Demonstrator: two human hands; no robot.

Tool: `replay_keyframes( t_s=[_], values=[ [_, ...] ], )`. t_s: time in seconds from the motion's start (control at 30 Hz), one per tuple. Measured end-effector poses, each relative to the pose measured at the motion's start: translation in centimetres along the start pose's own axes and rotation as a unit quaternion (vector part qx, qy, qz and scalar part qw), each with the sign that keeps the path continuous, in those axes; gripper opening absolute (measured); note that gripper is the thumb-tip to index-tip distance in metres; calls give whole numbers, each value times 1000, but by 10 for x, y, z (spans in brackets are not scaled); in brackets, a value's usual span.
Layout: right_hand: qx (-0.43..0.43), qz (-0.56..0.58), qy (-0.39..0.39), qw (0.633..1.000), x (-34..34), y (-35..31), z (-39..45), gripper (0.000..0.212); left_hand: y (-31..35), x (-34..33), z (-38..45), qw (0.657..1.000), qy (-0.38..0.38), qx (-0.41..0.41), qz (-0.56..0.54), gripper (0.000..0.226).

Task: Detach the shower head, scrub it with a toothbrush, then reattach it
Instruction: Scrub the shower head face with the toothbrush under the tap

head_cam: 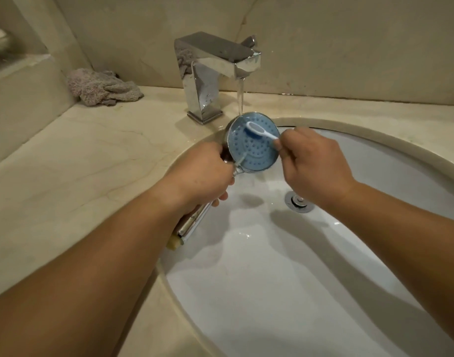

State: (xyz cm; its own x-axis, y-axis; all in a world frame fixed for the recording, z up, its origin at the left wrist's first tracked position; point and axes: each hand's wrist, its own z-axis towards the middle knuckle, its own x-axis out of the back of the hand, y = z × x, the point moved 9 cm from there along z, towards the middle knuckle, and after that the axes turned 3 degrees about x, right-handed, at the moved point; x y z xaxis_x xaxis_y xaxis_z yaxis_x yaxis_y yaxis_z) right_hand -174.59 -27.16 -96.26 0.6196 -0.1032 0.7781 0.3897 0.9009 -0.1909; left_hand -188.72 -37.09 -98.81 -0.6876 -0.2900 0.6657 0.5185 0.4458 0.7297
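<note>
Head view shows the shower head (253, 145), round with a blue dotted face and chrome rim, held over the white sink (272, 279) under running water from the faucet (215, 70) at 12 o'clock. Left hand (202, 173) grips its chrome handle; right hand (316, 163) pinches a white toothbrush (259, 130) lying on the face. At 10 o'clock, a grey cloth (102, 86) lies on the beige stone counter (79, 163).

Left hand (204, 173) grips shower head (251, 145) by its handle, over sink (375, 150) rim. Right hand (316, 166), just right of that grip, pinches toothbrush (259, 130); bristles on the head's face, far side. Tap (210, 73) behind grip, on counter (79, 163); its stream lands on head's far edge. Drain (299, 200) right of grip, below right hand. Cloth (102, 87) far left behind, on counter.
</note>
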Motion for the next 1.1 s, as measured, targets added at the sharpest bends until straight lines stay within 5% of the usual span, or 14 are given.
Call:
replay_keyframes(
  t_s=[0.1, 0.23, 0.4, 0.53, 0.67, 0.8, 0.93, 1.1],
  values=[
    [70, -11, -23, 997, -6, -16, -7, 25, 0, -1, 0, 1000, -3, -2, 16, 20],
    [10, -14, 1, 1000, 5, -1, 5, 20, 5, 0, -2, 1000, -2, -10, 14, 24],
    [98, -5, -45, 994, -6, -26, -6, 25, 6, 1, -3, 999, -7, -9, 30, 17],
    [33, -7, -12, 999, 5, -9, 3, 26, 5, 1, -2, 999, -4, -7, 34, 21],
    [89, -13, -52, 995, -9, -27, -7, 26, 4, -1, -2, 999, -9, -2, 46, 19],
    [-19, 5, -5, 1000, 4, -6, 7, 31, 5, -3, -2, 999, -9, -2, 42, 20],
    [14, -11, -29, 999, -1, -24, 4, 25, 0, -4, 0, 999, -10, 14, 28, 21],
    [-47, -2, -31, 998, 4, -10, 8, 23, -1, -5, 1, 1000, -11, 15, 5, 24]
  ],
)
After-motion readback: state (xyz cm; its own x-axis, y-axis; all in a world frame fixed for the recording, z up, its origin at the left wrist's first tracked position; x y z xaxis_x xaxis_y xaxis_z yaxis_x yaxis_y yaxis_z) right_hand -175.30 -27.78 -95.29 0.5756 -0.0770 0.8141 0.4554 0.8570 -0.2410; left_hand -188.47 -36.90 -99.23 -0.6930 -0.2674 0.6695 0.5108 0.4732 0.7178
